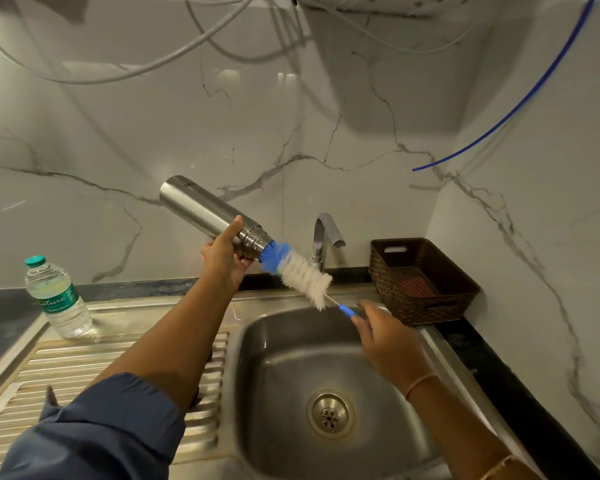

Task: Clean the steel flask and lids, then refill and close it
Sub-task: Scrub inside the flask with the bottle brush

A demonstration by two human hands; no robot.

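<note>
The left hand (pixel 224 259) wraps its fingers round the steel flask (pixel 201 211) just behind the threaded neck. It tips the open mouth down over the sink (pixel 284 368), probably so water drains out. The right hand (pixel 385 336), slightly blurred, pinches the blue handle of the bottle brush (pixel 302 271). The brush's blue tip sits at the flask mouth and its white bristles lie outside, between the two sets of fingers. No lids are visible. A plastic water bottle (pixel 58 299) stands well left of the left fingers, likely for refilling.

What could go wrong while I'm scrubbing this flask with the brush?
The left hand grips the tilted flask only near its neck, above the sink; it might slip and drop. The brush is mostly outside the mouth, held by the right hand at the handle's end; its bristles could flick water toward the basket.
</note>
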